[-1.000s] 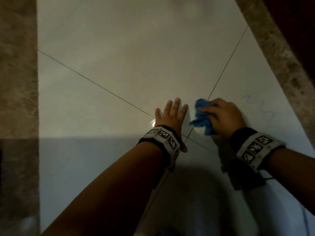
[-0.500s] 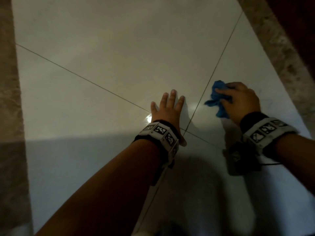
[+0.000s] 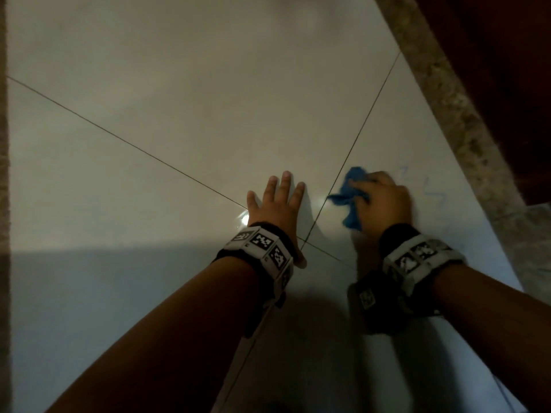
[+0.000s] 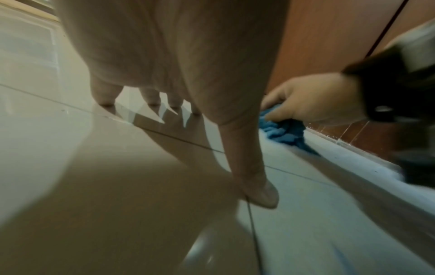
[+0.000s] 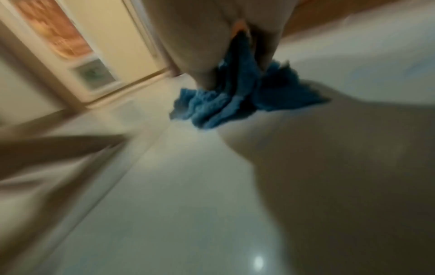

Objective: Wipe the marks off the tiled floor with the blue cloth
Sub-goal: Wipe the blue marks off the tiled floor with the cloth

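My right hand (image 3: 383,201) grips a crumpled blue cloth (image 3: 350,196) and holds it down on the pale tiled floor (image 3: 208,99), just right of a grout line. The cloth (image 5: 226,100) bunches out under my fingers in the blurred right wrist view, and shows beside my left thumb as the cloth (image 4: 284,132) in the left wrist view. Faint blue marks (image 3: 432,192) lie on the tile right of my right hand. My left hand (image 3: 275,204) rests flat on the floor with straight, spread fingers, left of the cloth.
A speckled stone border (image 3: 453,114) runs along the right side, with dark reddish wood (image 3: 492,70) beyond it. A second stone strip (image 3: 3,204) edges the floor at the left. Grout lines cross near my left wrist. A pale door frame (image 5: 98,78) stands behind.
My right hand has swept the cloth out to the right and back left toward the grout line. The blue marks show again beside it. My left hand has stayed planted.
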`<state>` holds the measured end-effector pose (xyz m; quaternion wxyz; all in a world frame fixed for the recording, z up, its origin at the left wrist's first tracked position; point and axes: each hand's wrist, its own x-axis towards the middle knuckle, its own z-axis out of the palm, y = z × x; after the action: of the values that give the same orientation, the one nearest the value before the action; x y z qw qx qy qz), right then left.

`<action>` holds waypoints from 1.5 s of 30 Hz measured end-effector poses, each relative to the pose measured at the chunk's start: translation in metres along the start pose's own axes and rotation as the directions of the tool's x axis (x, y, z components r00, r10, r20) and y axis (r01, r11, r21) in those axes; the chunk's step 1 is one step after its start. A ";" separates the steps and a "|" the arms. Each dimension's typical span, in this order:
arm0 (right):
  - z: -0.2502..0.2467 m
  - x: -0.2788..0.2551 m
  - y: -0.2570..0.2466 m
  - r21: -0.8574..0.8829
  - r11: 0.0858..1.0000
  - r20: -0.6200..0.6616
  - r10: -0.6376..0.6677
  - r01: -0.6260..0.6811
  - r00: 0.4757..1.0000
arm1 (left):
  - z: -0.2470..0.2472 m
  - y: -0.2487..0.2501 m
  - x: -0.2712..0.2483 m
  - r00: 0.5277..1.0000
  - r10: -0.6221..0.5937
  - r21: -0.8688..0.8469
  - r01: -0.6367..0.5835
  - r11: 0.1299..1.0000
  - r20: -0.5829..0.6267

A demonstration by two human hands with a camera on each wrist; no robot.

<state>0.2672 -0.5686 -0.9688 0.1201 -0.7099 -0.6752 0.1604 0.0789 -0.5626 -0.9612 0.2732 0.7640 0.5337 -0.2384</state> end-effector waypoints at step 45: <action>-0.022 0.018 0.012 0.124 0.980 0.241 -0.184 0.158 0.953 | 0.000 0.008 -0.001 0.998 -0.055 0.000 0.055 0.999 0.022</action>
<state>0.2877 -0.5504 -0.9550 0.0837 -0.6156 -0.7346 0.2729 0.0859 -0.5653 -0.9597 0.2727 0.7464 0.5514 -0.2540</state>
